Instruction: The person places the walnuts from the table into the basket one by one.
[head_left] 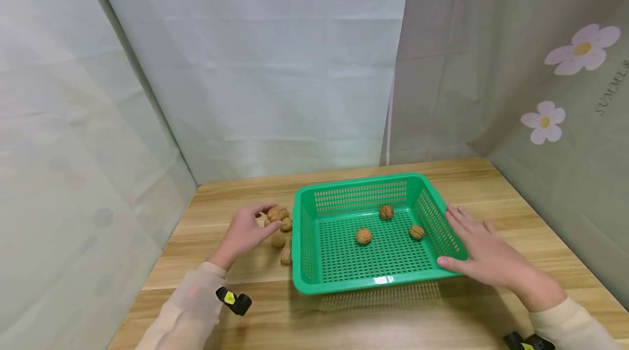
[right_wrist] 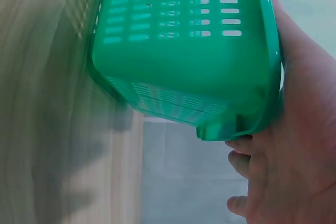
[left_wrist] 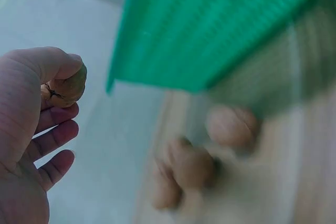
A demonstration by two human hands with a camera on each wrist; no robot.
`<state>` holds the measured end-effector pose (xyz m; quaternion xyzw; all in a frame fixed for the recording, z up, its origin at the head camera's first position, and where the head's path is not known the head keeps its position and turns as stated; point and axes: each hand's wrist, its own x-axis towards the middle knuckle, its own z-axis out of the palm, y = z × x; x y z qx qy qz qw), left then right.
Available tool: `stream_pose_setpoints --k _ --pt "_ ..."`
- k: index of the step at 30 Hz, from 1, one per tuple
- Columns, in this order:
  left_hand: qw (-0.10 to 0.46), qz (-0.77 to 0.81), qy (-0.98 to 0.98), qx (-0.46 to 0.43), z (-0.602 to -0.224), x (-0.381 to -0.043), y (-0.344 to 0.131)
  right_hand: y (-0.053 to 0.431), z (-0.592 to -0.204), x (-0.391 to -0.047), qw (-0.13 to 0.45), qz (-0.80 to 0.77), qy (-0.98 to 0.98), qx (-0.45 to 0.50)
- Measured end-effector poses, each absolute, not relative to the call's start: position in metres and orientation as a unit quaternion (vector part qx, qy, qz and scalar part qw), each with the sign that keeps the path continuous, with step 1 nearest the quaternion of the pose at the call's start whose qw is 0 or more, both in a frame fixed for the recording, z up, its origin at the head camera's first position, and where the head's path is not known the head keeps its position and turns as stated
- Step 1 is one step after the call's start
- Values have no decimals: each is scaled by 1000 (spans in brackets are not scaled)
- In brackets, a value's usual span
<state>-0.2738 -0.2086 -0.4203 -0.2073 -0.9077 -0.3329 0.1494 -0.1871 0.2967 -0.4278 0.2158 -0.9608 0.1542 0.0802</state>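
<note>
Between thumb and index finger, my left hand [head_left: 247,232] pinches a walnut [left_wrist: 68,88], with the other fingers loosely bent. This hand is just left of a green plastic basket [head_left: 339,286], above a small cluster of walnuts [head_left: 278,240] on the table. Inside the basket lie three walnuts: one near the middle [head_left: 363,236], one toward the back [head_left: 386,212] and one to the right [head_left: 416,232]. My right hand [head_left: 491,251] rests against the basket's right rim, its fingers mostly straight and its thumb at the front corner.
The basket stands on a wood-grain table [head_left: 236,268]. Pale cloth hangs behind [head_left: 275,77] and along the left [head_left: 83,164]. A flower-printed cloth [head_left: 580,175] borders the right side.
</note>
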Motion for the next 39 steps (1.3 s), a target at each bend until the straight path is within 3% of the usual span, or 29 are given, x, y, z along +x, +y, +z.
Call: stream_pose_setpoints --k 10,15,28,39 --pt "118 -331 -885 -304 -375 -282 -137 302 -428 -190 91 114 -962 230" --pt "69 -356 -877 -315 -369 -298 -100 304 -433 -191 93 121 -961 231" --pt "-35 -306 -899 -310 -403 -349 -46 301 -436 -193 93 130 -960 231" --pt "-102 -268 -898 -333 -421 -354 -22 302 -436 -193 90 136 -960 227"
